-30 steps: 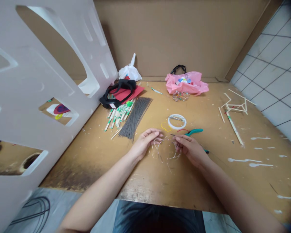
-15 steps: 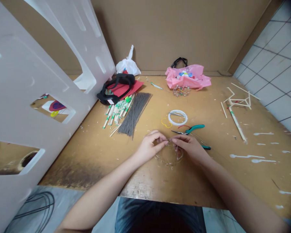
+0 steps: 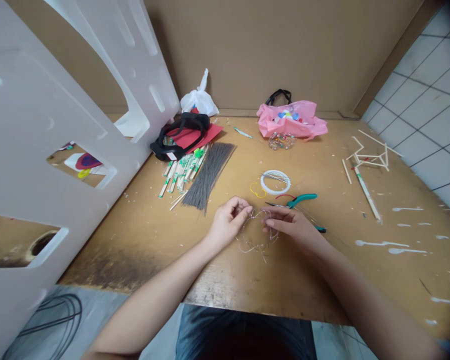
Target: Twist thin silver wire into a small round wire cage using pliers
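Note:
A loose, roughly round piece of thin bent wire (image 3: 262, 213) is between my hands near the front of the table, with several loops and loose ends. My left hand (image 3: 228, 222) pinches its upper left part between thumb and forefinger. On the right side, my right hand (image 3: 294, 225) has thumb and fingers closed around the wire; the exact grip point is partly hidden. Teal-handled pliers (image 3: 302, 199) lie just beyond my right hand, one handle partly covered by it. Close by are a white ring (image 3: 263, 187) with straight wires across it, a yellow wire (image 3: 258, 190) and a red wire (image 3: 285, 195).
Grey wires (image 3: 210, 175) lie in a bundle left of centre, beside wrapped wooden sticks (image 3: 176, 175) and a black strap (image 3: 163, 150). Behind are a white bag (image 3: 200, 102), a pink bag (image 3: 307, 115) and beaded wire (image 3: 281, 141). A stick frame (image 3: 371, 159) stands right; a white plastic panel (image 3: 78, 100) rises left.
My hands have moved slightly apart, my left hand shifting a little left. The bent wire is more spread and more visible between them.

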Demonstrator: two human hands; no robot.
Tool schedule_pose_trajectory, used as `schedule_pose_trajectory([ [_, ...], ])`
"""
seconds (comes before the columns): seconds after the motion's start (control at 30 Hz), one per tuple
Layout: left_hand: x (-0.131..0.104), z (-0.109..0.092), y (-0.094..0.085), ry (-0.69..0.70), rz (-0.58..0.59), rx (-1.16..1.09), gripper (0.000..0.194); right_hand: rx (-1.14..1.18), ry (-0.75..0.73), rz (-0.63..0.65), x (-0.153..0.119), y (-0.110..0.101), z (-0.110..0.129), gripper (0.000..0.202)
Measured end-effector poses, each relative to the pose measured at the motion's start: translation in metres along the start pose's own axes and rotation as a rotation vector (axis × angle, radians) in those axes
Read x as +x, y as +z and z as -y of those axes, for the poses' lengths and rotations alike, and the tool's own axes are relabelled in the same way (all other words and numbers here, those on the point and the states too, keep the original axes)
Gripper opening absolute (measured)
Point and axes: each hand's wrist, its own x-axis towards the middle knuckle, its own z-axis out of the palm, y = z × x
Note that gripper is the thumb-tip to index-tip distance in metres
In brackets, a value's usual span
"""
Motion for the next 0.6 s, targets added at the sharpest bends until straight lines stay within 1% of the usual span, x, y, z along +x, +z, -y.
schedule_pose_trajectory([
  [0.1, 0.0011, -0.0008, -0.0014, -0.018, -0.014, -0.065, 0.019, 0.001, -0.017, 0.02, 0.0007, -0.0013, -0.0008, 0.038],
  [0.17, 0.0017, -0.0027, -0.0025, -0.032, 0.0, -0.106, 0.02, -0.005, -0.016, 0.017, 0.001, -0.0019, -0.0013, 0.037],
  [0.27, 0.0022, -0.0057, -0.0036, -0.074, 0.053, -0.19, 0.02, -0.028, -0.024, -0.036, 0.001, -0.002, -0.001, 0.039],
  [0.37, 0.0018, -0.0067, -0.003, -0.1, 0.111, -0.241, 0.021, -0.116, -0.055, -0.109, 0.0006, -0.001, 0.0007, 0.037],
  [0.5, 0.0006, -0.0044, -0.0006, -0.088, 0.15, -0.137, 0.019, -0.242, -0.093, -0.171, -0.0007, 0.0013, 0.0029, 0.03],
  [0.6, 0.0002, -0.0024, 0.0, -0.036, 0.173, -0.001, 0.016, -0.268, -0.116, -0.205, -0.0017, 0.0024, 0.0027, 0.027],
])
